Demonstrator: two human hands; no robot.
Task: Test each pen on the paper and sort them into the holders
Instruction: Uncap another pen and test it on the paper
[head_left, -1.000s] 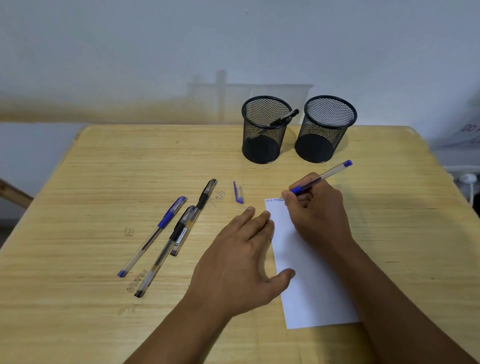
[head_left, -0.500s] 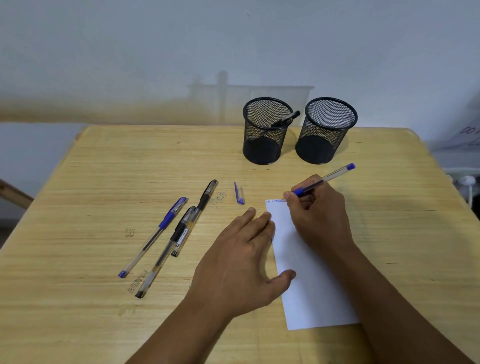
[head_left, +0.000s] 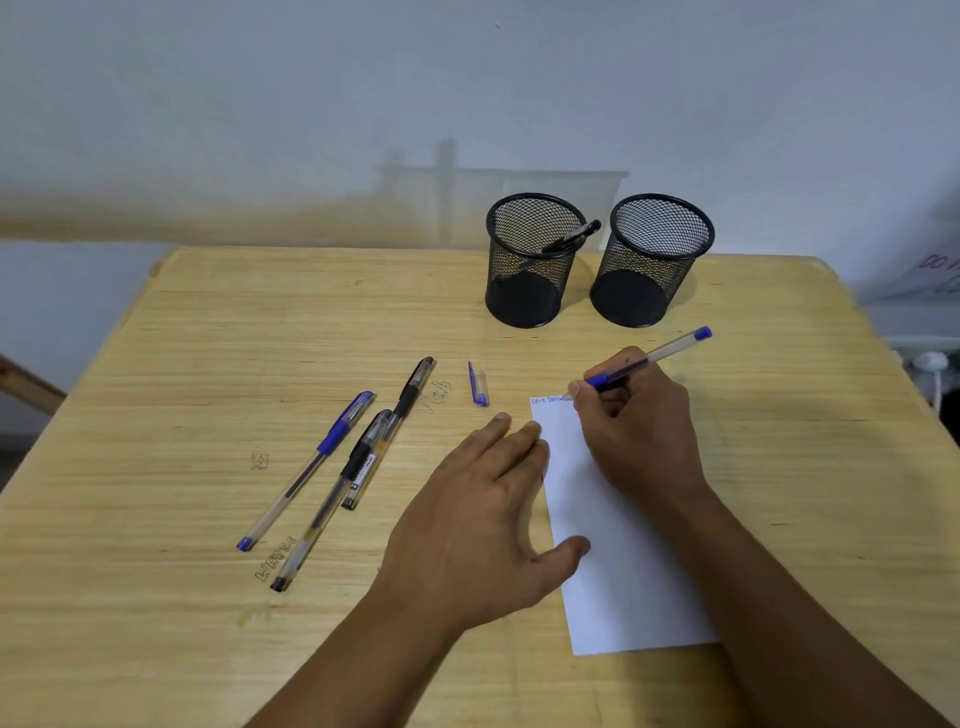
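While scanning from the left: three capped pens waiting on the wooden table (head_left: 182, 364), all slim clear plastic barrels, long axes running near-left to far-right — blue-capped pen (head_left: 311, 465) leftmost, then two black-capped pens (head_left: 343, 493) (head_left: 395, 426) touching each other where they overlap. Loose blue cap (head_left: 479, 387) just beyond, lying roughly front to back, near the far left corner of the paper (head_left: 618, 545). Left hand (head_left: 483, 525) flat and spread, holding nothing, fingertips and thumb pinning the paper's left edge; nearer to the waiting pens than the right. Paper: thin white strip, smooth, long axis near to far, some blue writing at its far edge. Right hand (head_left: 634, 431) closed on the uncapped blue pen (head_left: 644, 358) in a writing grip, tip down at the paper's far edge, barrel tilted up and away to the right. Key relation: holders lie straight beyond the right hand, barrel's back end pointing toward the right holder (head_left: 649, 260). Left holder (head_left: 530, 260) has one black pen (head_left: 571, 236) leaning on its rim; right looks empty. Both black wire mesh, round, upright, just apart. Test probably almost done; recap likely first, then drop.
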